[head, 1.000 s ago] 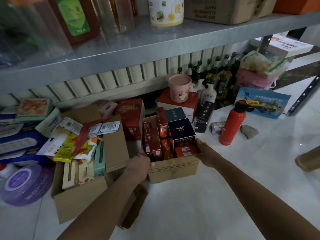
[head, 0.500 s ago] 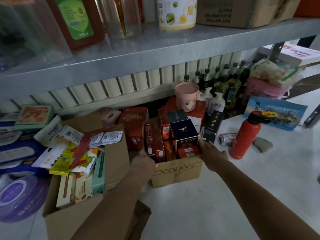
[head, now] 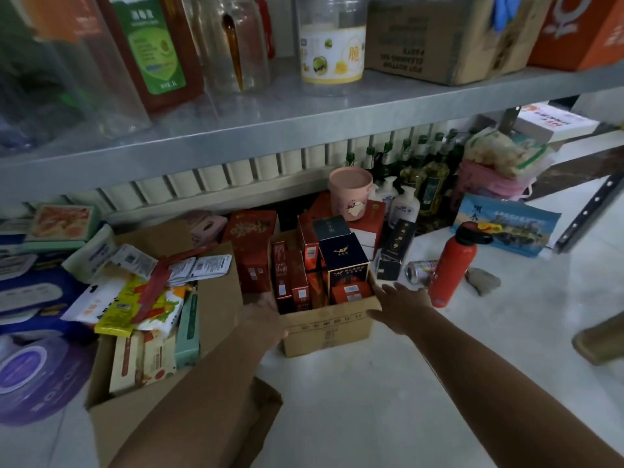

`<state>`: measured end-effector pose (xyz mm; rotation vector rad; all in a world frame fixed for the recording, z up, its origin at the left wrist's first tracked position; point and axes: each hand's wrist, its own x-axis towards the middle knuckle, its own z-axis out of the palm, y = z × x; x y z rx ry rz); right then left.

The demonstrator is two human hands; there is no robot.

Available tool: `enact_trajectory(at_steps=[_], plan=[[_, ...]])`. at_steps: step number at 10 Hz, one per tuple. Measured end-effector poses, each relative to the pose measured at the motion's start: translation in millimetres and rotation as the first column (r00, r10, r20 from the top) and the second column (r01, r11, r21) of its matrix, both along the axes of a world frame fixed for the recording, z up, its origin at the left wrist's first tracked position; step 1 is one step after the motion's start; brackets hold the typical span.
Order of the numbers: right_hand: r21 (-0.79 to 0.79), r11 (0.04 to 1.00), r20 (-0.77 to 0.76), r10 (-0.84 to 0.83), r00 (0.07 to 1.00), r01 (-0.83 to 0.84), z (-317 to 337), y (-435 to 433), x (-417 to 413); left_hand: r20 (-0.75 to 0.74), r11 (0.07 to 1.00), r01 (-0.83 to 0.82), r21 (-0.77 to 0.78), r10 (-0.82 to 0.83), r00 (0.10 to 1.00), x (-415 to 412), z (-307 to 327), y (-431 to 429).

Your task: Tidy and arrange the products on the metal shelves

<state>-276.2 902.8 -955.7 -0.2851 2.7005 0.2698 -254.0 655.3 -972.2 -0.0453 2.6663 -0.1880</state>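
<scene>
- Since the small box [head: 326,327] is packed w/ upright red and dark cartons, I read the two-sided hold as the way to shift it whole w/o spilling anything.
- Left hand [head: 266,319] sits on the box's left top corner, fingers curled over the rim; looks like a grip on the wall, tho the fingertips are hidden inside.
- Right hand [head: 400,307] is at the right top corner, fingers spread wide and flat, thumb along the front edge; more a press or steady than a closed hold.
- Box sits on the pale floor [head: 388,400] under the metal shelf [head: 304,130], just beside the big box [head: 216,298] of packets on its left.
- Tight on the left: the big box's wall touches or nearly touches it. Behind, a tall red carton [head: 251,251] and a pink cup [head: 351,194] crowd it.
- Right side: red bottle [head: 454,265] and a can [head: 420,270] lie near my right hand; a swing that way could knock them.
- Open room is toward me, bare floor, so I'd judge pulling back is safest.
</scene>
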Motion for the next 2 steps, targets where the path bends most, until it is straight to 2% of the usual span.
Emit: enact_trajectory(at_steps=[1,2], plan=[[0.019,0.999,-0.004,0.025,1.0,-0.025,39.6,6.9,23.0,0.057,0.998,0.066,-0.016,-0.065,0.996,30.9,28.9,10.6],[-0.002,0.999,-0.017,0.048,0.999,-0.048,96.2,5.9,45.3,0.093,0.983,0.162,-0.09,-0.154,0.984,57.1,84.9,23.8]])
